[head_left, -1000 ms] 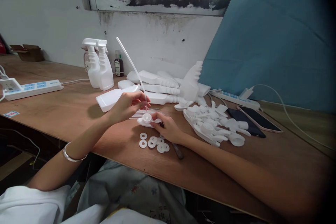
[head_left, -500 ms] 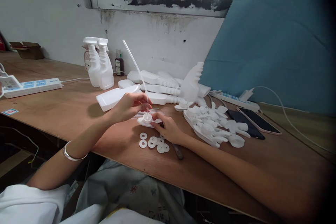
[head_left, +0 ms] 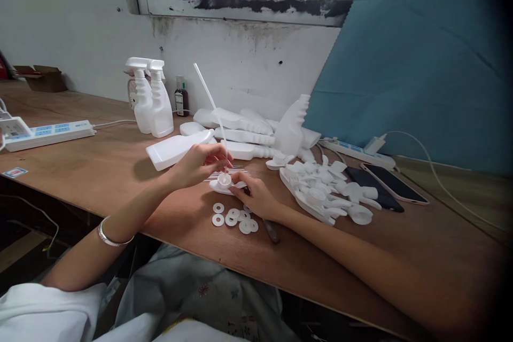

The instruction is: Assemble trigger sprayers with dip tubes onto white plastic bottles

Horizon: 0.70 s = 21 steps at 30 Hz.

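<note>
A thin white plastic tube (head_left: 210, 98) rises at a slant from the fingers of my left hand (head_left: 204, 163), which pinch it near its lower end. Just below that end is the round opening of a white spray trigger head (head_left: 223, 181), lying on the table. My right hand (head_left: 256, 195) grips the trigger head from the right side. Whether the tube's tip touches the opening, I cannot tell. Several flat white washers (head_left: 233, 216) lie in front of it. A dark-handled tool (head_left: 271, 232) lies partly hidden under my right hand.
White trigger heads (head_left: 320, 187) are heaped on the right beside two phones (head_left: 395, 184). Empty white bottles (head_left: 244, 133) lie behind my hands, with loose tubes (head_left: 236, 171) nearer. Two assembled spray bottles (head_left: 160, 101) stand back left. Power strips (head_left: 52, 133) sit at both sides.
The tube's top end has swung slightly to the right, and my left hand has shifted a little. My right hand keeps its hold on the trigger head.
</note>
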{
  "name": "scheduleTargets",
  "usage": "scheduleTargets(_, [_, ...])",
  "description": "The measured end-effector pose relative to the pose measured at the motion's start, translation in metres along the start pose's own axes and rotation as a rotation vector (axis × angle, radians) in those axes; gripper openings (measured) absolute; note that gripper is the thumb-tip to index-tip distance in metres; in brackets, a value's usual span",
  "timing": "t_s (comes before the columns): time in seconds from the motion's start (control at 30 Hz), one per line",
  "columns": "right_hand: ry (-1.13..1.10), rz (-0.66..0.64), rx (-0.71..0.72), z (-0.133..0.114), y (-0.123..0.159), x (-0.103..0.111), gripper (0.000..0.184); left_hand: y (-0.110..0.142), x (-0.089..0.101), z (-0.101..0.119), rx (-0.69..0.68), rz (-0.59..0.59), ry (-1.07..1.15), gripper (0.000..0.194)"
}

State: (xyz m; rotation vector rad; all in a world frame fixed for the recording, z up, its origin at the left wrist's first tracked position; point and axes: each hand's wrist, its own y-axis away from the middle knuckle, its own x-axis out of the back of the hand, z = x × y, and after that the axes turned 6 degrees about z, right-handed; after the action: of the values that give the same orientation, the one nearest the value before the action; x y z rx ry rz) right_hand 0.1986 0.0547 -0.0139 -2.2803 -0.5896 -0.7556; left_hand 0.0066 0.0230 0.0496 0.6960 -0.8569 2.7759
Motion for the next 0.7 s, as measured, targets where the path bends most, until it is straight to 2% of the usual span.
scheduleTargets(0.33, [0.025, 0.0, -0.011, -0.0015, -0.0001, 0.0009, 0.013, 0.0025, -0.0002, 0.0013, -0.002, -0.04, 0.013, 0.019])
scheduleTargets(0.7, [0.007, 0.008, 0.011, -0.001, 0.0002, 0.0006, 0.015, 0.002, -0.0024, 0.0006, 0.01, -0.014, 0.022, 0.02])
